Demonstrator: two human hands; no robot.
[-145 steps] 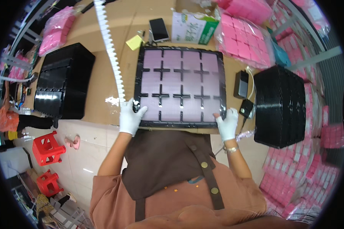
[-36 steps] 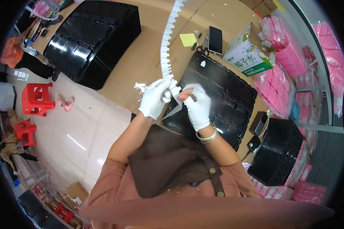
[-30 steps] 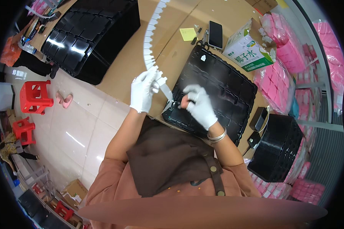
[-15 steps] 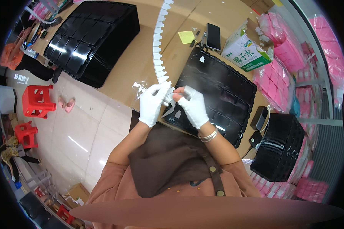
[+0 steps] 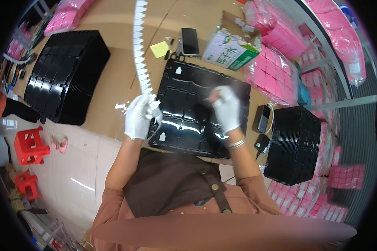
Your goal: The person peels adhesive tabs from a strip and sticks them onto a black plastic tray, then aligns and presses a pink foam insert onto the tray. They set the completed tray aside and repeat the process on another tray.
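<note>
My left hand, in a white glove, is closed on the near end of a long white strip of labels, and a thin loose backing tail hangs below its fingers. My right hand, gloved with bare fingertips, hovers over the right half of a black plastic tray. Its thumb and finger are pinched together; motion blur hides what they hold, if anything. Two small white labels sit on the tray's left side: a far label and a near label.
Beyond the tray are scissors, a phone, a yellow note and an open carton. A stack of black trays stands left, another tray stack right. Pink wrapped packs line the right side.
My right hand has left my left hand and moved right over the tray. My left hand keeps the strip. The whole view has shifted, so things on the table appear farther left.
</note>
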